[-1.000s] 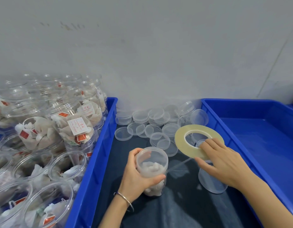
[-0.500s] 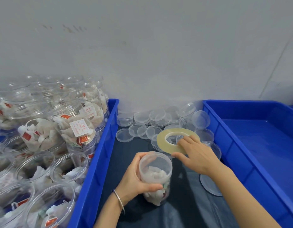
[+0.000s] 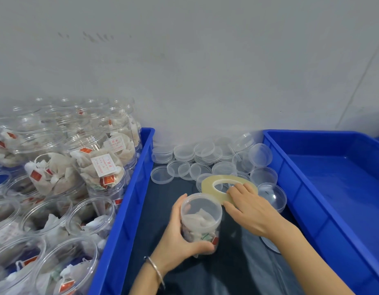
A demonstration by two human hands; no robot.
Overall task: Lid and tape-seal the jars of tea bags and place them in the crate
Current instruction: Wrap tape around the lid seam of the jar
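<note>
My left hand point(image 3: 180, 235) grips a clear lidded jar of tea bags point(image 3: 200, 222), tilted over the dark cloth. My right hand point(image 3: 250, 209) holds a flat yellowish roll of clear tape point(image 3: 207, 185) right behind the jar's lid, fingers over the roll's near edge. An empty blue crate point(image 3: 333, 177) stands to the right. Loose clear lids point(image 3: 184, 154) lie piled against the wall behind the tape.
A blue crate point(image 3: 129, 188) on the left holds several open and stacked jars of tea bags point(image 3: 95, 167). A clear round lid or cup point(image 3: 273, 196) sits beside my right hand near the right crate's wall. A grey wall closes off the back.
My right hand brought the tape roll left and down, from near the right crate to just behind the jar. The left hand tilted and lowered the jar slightly.
</note>
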